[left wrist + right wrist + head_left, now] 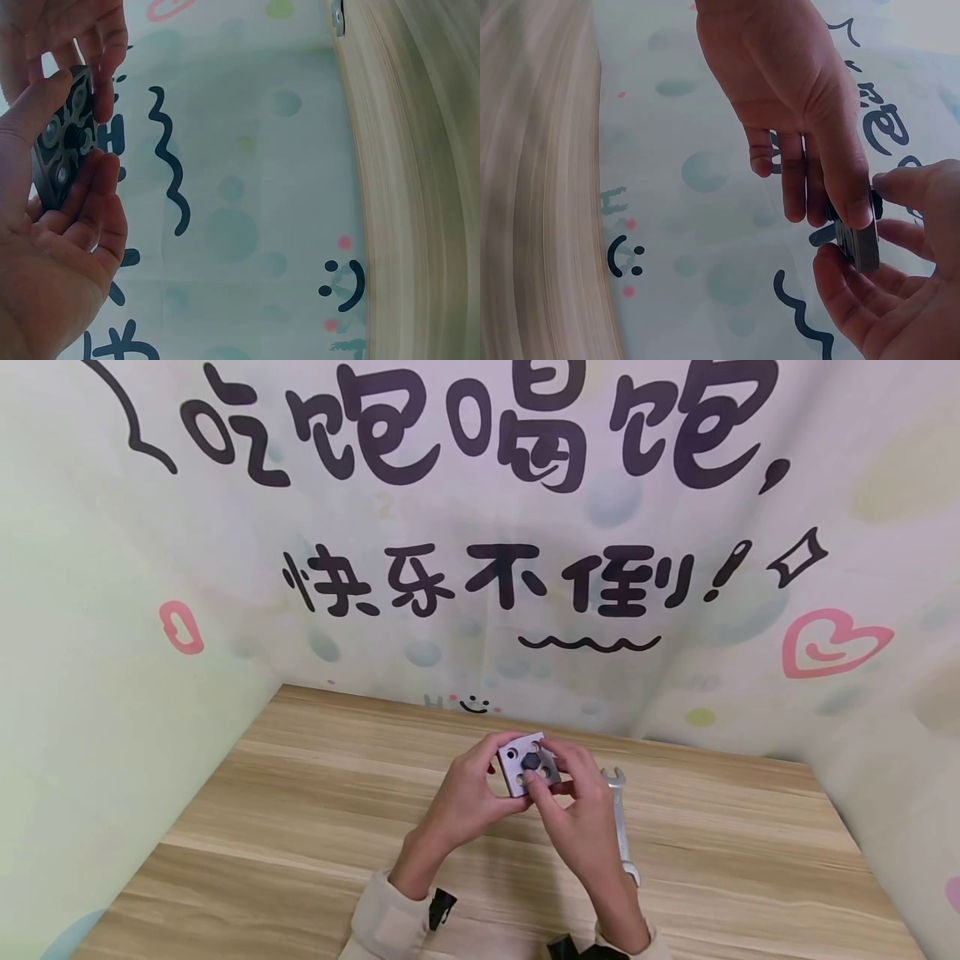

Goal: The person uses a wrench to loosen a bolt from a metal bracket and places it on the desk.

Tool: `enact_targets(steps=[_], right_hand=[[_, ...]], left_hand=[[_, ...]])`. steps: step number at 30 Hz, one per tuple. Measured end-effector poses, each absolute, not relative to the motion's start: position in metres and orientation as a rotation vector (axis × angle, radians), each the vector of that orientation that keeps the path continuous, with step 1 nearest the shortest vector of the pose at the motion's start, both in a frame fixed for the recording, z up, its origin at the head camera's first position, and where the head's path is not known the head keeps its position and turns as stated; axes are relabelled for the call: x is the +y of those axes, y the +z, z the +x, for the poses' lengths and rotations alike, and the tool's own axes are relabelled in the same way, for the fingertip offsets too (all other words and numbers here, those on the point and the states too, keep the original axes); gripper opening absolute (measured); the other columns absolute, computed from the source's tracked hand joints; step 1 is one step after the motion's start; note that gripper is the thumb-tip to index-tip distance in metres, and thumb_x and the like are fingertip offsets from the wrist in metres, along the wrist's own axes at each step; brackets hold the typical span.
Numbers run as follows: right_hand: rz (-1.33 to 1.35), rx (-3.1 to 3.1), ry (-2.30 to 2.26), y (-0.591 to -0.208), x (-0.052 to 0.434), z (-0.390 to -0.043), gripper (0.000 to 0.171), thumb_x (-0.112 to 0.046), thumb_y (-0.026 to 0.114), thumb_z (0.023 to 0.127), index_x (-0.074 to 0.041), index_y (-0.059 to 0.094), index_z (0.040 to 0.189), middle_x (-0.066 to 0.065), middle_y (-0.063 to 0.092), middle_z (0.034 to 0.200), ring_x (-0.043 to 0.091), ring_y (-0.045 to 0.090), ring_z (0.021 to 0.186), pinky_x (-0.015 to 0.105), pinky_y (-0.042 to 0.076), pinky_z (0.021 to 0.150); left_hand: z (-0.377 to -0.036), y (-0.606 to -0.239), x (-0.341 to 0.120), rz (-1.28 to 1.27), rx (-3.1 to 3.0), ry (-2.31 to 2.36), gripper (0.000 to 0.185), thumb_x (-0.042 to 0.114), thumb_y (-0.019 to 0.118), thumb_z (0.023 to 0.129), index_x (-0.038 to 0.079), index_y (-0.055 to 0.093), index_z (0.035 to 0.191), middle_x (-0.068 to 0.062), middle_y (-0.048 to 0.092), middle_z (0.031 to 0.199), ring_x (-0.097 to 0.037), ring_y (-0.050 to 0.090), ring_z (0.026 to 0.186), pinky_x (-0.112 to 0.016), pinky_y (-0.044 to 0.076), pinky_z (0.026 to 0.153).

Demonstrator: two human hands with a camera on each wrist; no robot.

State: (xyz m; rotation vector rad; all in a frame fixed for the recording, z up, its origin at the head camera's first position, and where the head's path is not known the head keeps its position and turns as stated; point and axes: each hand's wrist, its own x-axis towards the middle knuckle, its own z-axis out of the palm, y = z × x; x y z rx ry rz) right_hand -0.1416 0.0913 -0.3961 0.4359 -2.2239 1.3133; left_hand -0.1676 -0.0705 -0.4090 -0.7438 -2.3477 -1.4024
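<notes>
Wooden table point(300, 827), two hands, one metal block point(527, 766), one wrench point(621, 824)

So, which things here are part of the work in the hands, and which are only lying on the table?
In hand:
- metal block with holes, held by left hand
- dark bolt, pinched by right hand

Lying about:
- wrench on the wooden table, beside the right hand

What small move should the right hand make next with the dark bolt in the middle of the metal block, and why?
Probably keep turning the bolt by finger. The left hand holds the metal block up off the table, and the right hand pinches the bolt head at the centre hole. The wrench lies untouched on the table beside the hands, so tool tightening seems a later step.
</notes>
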Motion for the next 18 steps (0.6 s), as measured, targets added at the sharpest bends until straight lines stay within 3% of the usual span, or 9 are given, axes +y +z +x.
enact_targets(steps=[7, 18], right_hand=[[0.361, -2.219, 1.298, -0.3973, 0.0892, -0.1430, 0.040, -0.002, 0.081, 0.080, -0.003, 0.064, 0.116, 0.011, 0.064, 0.113, 0.022, 0.066, 0.090, 0.026, 0.056, 0.064], [0.309, -2.204, 1.275, -0.3983, 0.0864, -0.1434, 0.022, -0.004, 0.081, 0.080, -0.004, 0.067, 0.096, 0.009, 0.066, 0.115, 0.017, 0.064, 0.097, 0.023, 0.056, 0.063]], left_hand=[[-0.1670, -0.4085, -0.0689, -0.752, -2.375, -1.399, 0.067, 0.011, 0.089, 0.072, 0.007, 0.055, 0.131, -0.006, 0.065, 0.122, -0.014, 0.059, 0.095, -0.026, 0.050, 0.077], [-0.1656, -0.4077, -0.0677, -0.749, -2.390, -1.403, 0.068, 0.011, 0.089, 0.073, 0.008, 0.055, 0.131, -0.005, 0.065, 0.122, -0.013, 0.058, 0.094, -0.026, 0.049, 0.076]])
